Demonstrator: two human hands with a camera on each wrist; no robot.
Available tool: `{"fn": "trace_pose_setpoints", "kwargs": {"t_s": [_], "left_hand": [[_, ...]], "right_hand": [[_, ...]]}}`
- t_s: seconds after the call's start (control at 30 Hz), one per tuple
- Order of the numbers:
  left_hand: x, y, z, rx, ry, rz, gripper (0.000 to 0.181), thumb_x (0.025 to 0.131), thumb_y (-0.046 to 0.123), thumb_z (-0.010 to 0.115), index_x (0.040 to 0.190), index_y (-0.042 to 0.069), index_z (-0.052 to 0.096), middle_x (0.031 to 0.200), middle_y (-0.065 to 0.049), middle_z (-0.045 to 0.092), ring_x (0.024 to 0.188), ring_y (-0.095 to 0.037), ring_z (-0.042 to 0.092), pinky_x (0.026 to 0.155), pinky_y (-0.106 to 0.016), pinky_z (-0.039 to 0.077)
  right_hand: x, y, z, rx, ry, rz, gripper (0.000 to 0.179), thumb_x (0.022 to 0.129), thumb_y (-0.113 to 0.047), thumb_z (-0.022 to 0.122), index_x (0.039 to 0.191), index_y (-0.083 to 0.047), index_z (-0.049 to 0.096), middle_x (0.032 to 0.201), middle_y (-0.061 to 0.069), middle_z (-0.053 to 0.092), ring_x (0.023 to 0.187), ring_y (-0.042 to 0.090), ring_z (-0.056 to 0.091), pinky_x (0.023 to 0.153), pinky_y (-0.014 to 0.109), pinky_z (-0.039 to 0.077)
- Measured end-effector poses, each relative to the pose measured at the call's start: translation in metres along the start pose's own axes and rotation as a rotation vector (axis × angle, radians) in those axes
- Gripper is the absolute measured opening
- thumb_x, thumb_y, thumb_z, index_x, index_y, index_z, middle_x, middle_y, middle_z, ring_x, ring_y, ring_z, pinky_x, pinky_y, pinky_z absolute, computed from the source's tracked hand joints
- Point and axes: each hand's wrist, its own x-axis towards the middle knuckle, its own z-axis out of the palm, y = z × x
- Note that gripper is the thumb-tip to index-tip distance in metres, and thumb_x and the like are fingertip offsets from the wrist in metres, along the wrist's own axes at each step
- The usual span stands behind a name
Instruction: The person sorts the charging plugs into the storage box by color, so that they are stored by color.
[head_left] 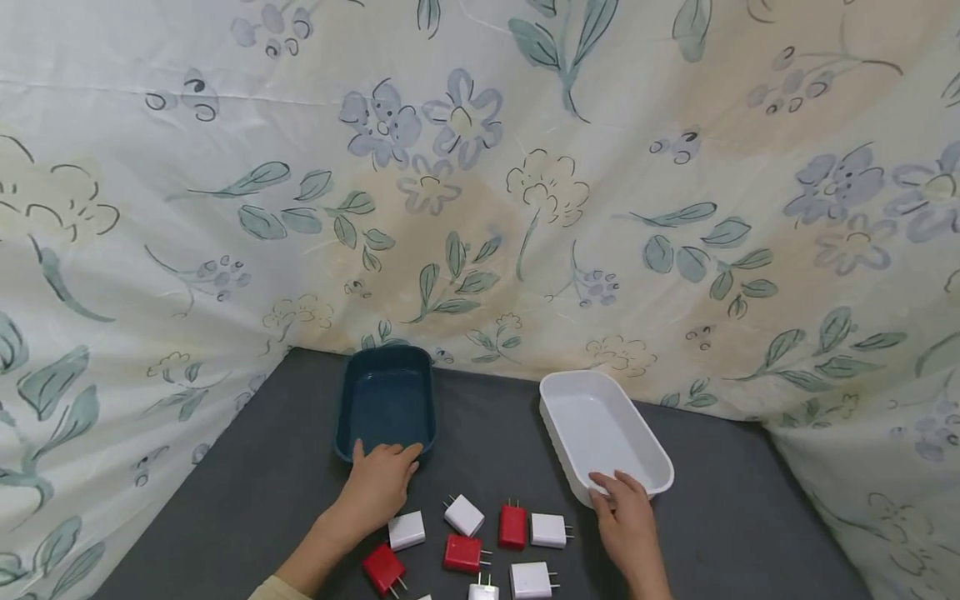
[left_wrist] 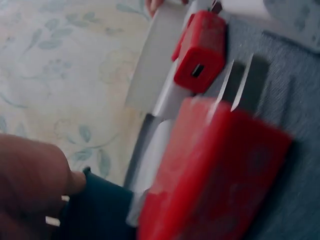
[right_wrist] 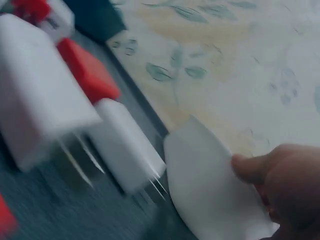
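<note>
My left hand (head_left: 377,490) grips the near rim of a dark teal rectangular dish (head_left: 386,396), which stands at the back left. Over on the right, a white rectangular dish (head_left: 600,425) has its near rim pinched by my right hand (head_left: 628,521); the thumb (right_wrist: 245,167) lies against its outer wall in the right wrist view. Both dishes look bare inside. Between and in front of the hands lie several USB wall chargers, among them a red charger (head_left: 513,527) and a white charger (head_left: 549,530). The closest to my left hand is another white charger (head_left: 407,531).
A dark grey cloth (head_left: 480,442) covers the table. Floral fabric (head_left: 465,208) hangs behind it and along both sides. More chargers, including a red one (head_left: 384,570) and a white one (head_left: 531,580), lie near the lower edge of the head view.
</note>
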Motion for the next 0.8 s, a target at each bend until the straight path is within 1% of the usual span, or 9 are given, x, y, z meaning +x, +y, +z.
{"fn": "trace_pose_setpoints", "kwargs": {"t_s": [0.07, 0.17, 0.33, 0.43, 0.5, 0.57, 0.67, 0.73, 0.8], "left_hand": [[-0.002, 0.002, 0.005, -0.068, -0.016, 0.045, 0.029, 0.090, 0.026, 0.057, 0.118, 0.017, 0.062, 0.102, -0.002, 0.068, 0.100, -0.025, 0.061, 0.092, -0.073, 0.024], [-0.002, 0.002, 0.010, -0.162, -0.038, 0.148, 0.031, 0.092, 0.029, 0.055, 0.121, 0.019, 0.060, 0.105, 0.002, 0.067, 0.104, -0.020, 0.058, 0.095, -0.070, 0.021], [0.006, -0.009, 0.012, -0.324, -0.058, 0.350, 0.035, 0.093, 0.040, 0.049, 0.123, 0.025, 0.058, 0.112, 0.013, 0.063, 0.108, -0.011, 0.053, 0.103, -0.060, 0.016], [0.011, -0.017, 0.008, -0.385, 0.000, 0.380, 0.034, 0.092, 0.043, 0.050, 0.120, 0.027, 0.060, 0.115, 0.014, 0.061, 0.113, -0.010, 0.051, 0.106, -0.057, 0.019], [0.012, -0.022, 0.005, -0.364, 0.076, 0.343, 0.034, 0.091, 0.044, 0.053, 0.118, 0.027, 0.061, 0.118, 0.011, 0.060, 0.118, -0.013, 0.048, 0.105, -0.057, 0.022], [0.012, -0.026, 0.004, -0.307, 0.135, 0.258, 0.037, 0.088, 0.048, 0.055, 0.119, 0.027, 0.061, 0.124, 0.005, 0.057, 0.124, -0.019, 0.044, 0.104, -0.059, 0.025], [0.011, -0.031, 0.005, -0.251, 0.099, 0.076, 0.051, 0.084, 0.058, 0.053, 0.124, 0.027, 0.057, 0.139, -0.006, 0.044, 0.129, -0.034, 0.038, 0.100, -0.063, 0.027], [0.009, -0.034, 0.007, -0.278, 0.021, -0.064, 0.062, 0.081, 0.066, 0.050, 0.129, 0.028, 0.053, 0.148, -0.013, 0.029, 0.127, -0.046, 0.037, 0.095, -0.067, 0.029], [0.009, -0.035, 0.009, -0.327, -0.031, -0.177, 0.067, 0.080, 0.070, 0.046, 0.131, 0.025, 0.052, 0.149, -0.021, 0.023, 0.122, -0.054, 0.037, 0.091, -0.070, 0.030]], "right_hand": [[-0.002, -0.008, 0.006, 0.018, -0.040, -0.040, 0.019, 0.079, -0.006, 0.067, 0.099, -0.003, 0.069, 0.097, 0.015, 0.068, 0.102, 0.034, 0.057, 0.087, 0.048, 0.042], [-0.005, -0.022, 0.013, 0.090, -0.120, -0.035, 0.022, 0.079, -0.007, 0.068, 0.101, -0.008, 0.068, 0.099, 0.007, 0.067, 0.092, 0.022, 0.063, 0.078, 0.035, 0.050], [-0.005, -0.042, 0.023, 0.322, -0.317, -0.096, 0.036, 0.082, -0.008, 0.067, 0.116, -0.013, 0.062, 0.116, 0.003, 0.062, 0.107, 0.021, 0.060, 0.083, 0.031, 0.052], [-0.001, -0.045, 0.023, 0.458, -0.331, -0.107, 0.037, 0.082, -0.007, 0.067, 0.118, -0.012, 0.060, 0.118, 0.005, 0.062, 0.108, 0.023, 0.060, 0.083, 0.030, 0.052], [0.001, -0.043, 0.020, 0.454, -0.190, -0.076, 0.033, 0.081, -0.006, 0.068, 0.113, -0.014, 0.064, 0.111, 0.003, 0.066, 0.100, 0.021, 0.064, 0.075, 0.024, 0.053], [0.003, -0.037, 0.014, 0.368, 0.026, -0.004, 0.028, 0.079, -0.005, 0.070, 0.105, -0.013, 0.068, 0.101, 0.004, 0.069, 0.089, 0.020, 0.066, 0.065, 0.021, 0.052], [0.003, -0.024, 0.005, 0.134, 0.231, 0.192, 0.024, 0.079, -0.010, 0.069, 0.102, -0.010, 0.069, 0.103, 0.010, 0.067, 0.090, 0.028, 0.062, 0.071, 0.034, 0.049], [0.003, -0.015, 0.001, 0.065, 0.182, 0.303, 0.031, 0.081, -0.017, 0.067, 0.110, -0.007, 0.065, 0.105, 0.017, 0.063, 0.092, 0.034, 0.057, 0.073, 0.043, 0.046], [0.004, -0.007, -0.001, 0.072, 0.022, 0.385, 0.040, 0.085, -0.028, 0.063, 0.119, -0.008, 0.060, 0.098, 0.018, 0.059, 0.085, 0.033, 0.054, 0.069, 0.044, 0.042]]}}
